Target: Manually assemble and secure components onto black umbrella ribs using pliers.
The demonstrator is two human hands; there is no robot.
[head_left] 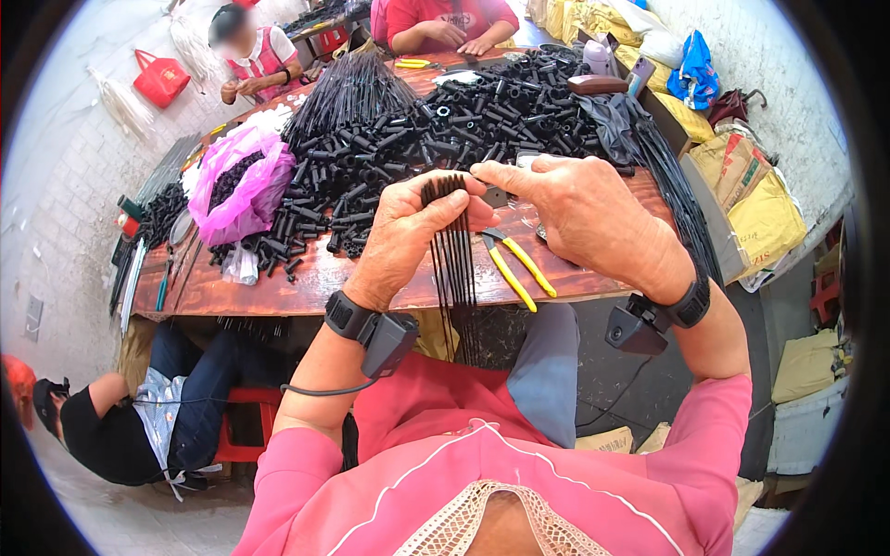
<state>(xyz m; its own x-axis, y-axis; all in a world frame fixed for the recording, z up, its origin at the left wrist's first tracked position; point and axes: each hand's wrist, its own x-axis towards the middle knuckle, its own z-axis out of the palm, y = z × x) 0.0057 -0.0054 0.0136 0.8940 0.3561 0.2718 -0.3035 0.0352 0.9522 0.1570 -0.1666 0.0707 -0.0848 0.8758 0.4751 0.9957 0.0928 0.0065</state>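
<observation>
My left hand [394, 232] is closed around a bundle of thin black rods that look like umbrella ribs [451, 269]. Their upper ends fan out side by side between thumb and fingers, and the long ends hang down past the table edge. My right hand [603, 218] is close beside it, the index finger stretched to the left fingertips and the other fingers curled under. Whatever it pinches is too small or hidden to make out. Pliers with yellow handles [510, 269] lie on the table just below my right hand. Beyond both hands spreads a heap of short black tubes [371, 176].
A pink plastic bag [278, 171] holding small black pieces stands left on the wooden table [315, 283]. Bundled black rods [357, 88] rest on the heap. Long black rods with dark cloth [672, 176] line the right edge. Co-workers sit across the table and at left.
</observation>
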